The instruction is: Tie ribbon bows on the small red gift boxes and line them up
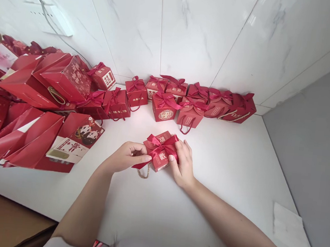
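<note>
A small red gift box [162, 163] with gold characters lies on the white table in front of me. A red ribbon [160, 148] is tied in a bow across its top. My left hand [130, 156] is closed at the box's left edge, thumb over the near side and fingertips partly hidden. Beneath that thumb a red flap or ribbon end and a twisted gold cord handle [143, 173] stick out. Around the right side of the box curls my right hand [183, 162], its thumb on the front edge and its fingers along the far side.
Several red boxes with bows [191, 112] stand in a row by the tiled wall [192, 32]. Larger red gift boxes [66, 76] are heaped at the left. A white sheet [291, 229] lies at the right, near the grey panel [319, 116]. A cable [54, 27] hangs at upper left.
</note>
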A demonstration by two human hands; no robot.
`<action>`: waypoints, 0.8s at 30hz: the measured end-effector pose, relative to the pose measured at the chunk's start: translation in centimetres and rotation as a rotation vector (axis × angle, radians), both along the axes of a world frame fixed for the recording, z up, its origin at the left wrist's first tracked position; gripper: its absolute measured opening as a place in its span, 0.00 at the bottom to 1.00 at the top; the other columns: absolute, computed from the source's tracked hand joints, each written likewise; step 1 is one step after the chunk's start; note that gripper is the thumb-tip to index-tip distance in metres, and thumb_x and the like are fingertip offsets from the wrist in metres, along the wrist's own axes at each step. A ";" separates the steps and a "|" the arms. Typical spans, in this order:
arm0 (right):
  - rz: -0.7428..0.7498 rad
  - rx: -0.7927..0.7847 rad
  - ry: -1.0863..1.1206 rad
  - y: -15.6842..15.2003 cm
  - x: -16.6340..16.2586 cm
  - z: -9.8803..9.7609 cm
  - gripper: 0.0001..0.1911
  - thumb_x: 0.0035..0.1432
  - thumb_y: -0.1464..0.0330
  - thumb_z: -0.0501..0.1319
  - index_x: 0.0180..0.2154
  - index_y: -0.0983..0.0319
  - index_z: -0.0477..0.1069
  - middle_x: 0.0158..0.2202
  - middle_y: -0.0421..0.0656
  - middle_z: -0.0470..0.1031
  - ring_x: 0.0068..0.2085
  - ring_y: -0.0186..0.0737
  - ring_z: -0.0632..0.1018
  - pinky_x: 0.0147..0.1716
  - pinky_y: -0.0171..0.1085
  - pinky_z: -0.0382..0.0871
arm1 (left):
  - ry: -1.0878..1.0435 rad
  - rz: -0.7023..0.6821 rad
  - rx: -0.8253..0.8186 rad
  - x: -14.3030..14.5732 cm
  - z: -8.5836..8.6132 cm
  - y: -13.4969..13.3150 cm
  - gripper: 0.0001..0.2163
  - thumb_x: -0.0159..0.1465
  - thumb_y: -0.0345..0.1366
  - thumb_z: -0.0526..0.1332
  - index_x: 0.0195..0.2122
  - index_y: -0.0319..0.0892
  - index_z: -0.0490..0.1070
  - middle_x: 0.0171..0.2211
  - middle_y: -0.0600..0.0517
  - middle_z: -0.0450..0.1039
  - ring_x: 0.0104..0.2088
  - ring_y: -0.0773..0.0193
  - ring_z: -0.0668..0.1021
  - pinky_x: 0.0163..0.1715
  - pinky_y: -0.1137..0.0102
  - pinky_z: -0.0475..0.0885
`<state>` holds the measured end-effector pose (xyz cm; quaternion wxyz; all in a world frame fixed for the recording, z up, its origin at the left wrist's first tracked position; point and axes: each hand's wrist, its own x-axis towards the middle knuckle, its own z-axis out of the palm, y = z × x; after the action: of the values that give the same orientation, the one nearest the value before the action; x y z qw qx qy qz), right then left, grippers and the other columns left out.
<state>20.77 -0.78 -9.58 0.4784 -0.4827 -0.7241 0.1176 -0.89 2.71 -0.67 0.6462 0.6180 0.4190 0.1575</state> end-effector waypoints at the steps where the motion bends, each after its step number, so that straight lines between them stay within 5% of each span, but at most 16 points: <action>1: 0.000 -0.008 0.006 0.0 0.0 0.0 0.23 0.69 0.65 0.49 0.64 0.59 0.53 0.59 0.52 0.66 0.59 0.49 0.68 0.62 0.58 0.53 | 0.000 0.002 -0.004 0.0 0.0 0.0 0.15 0.64 0.44 0.61 0.27 0.39 0.65 0.25 0.47 0.77 0.28 0.56 0.82 0.28 0.68 0.72; 24: -0.004 -0.031 0.041 -0.1 0.0 -0.3 0.22 0.69 0.64 0.49 0.62 0.59 0.55 0.60 0.51 0.66 0.60 0.49 0.67 0.62 0.59 0.54 | 0.134 -0.056 0.151 -1.0 -0.6 0.9 0.13 0.64 0.41 0.60 0.26 0.39 0.65 0.27 0.50 0.75 0.30 0.63 0.76 0.32 0.69 0.70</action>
<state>20.81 -0.91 -9.90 0.4858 -0.4889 -0.7114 0.1376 -1.85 3.66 -1.23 0.5723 0.6858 0.4308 0.1287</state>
